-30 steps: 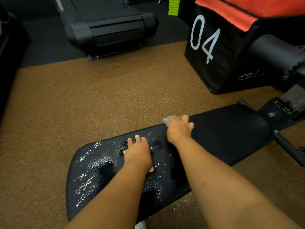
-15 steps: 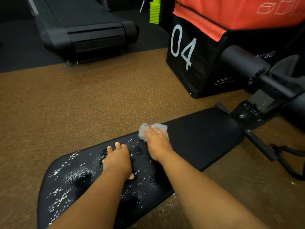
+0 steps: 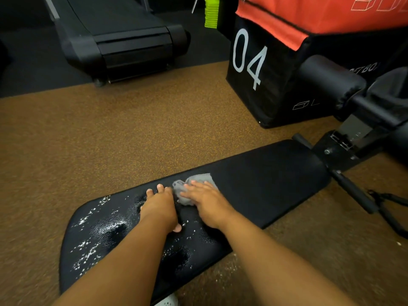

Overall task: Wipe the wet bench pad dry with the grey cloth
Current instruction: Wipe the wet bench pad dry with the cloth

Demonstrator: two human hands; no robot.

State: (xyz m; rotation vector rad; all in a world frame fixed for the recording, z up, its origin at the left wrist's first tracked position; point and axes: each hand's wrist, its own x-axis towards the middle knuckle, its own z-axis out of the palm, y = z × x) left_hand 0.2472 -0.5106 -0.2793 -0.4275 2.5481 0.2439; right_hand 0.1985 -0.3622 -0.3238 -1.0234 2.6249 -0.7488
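A long black bench pad (image 3: 269, 184) runs from lower left to right across the brown floor. Its near left part glistens with water drops and puddles; its far right part looks matte. My right hand (image 3: 206, 203) presses the crumpled grey cloth (image 3: 199, 181) flat on the pad near its middle, fingers spread over it. My left hand (image 3: 160, 207) rests palm down on the wet pad just left of the cloth, fingers apart, holding nothing.
A black plyo box marked 04 (image 3: 260, 69) with an orange top stands at the right rear. The bench frame and roller pad (image 3: 331, 82) lie to the right. A black treadmill (image 3: 123, 40) sits at the back left. Brown rubber floor (image 3: 88, 138) surrounds the bench.
My right hand has slid the cloth leftward along the pad, close to my left hand. The left hand stays planted. My view has shifted to the right.
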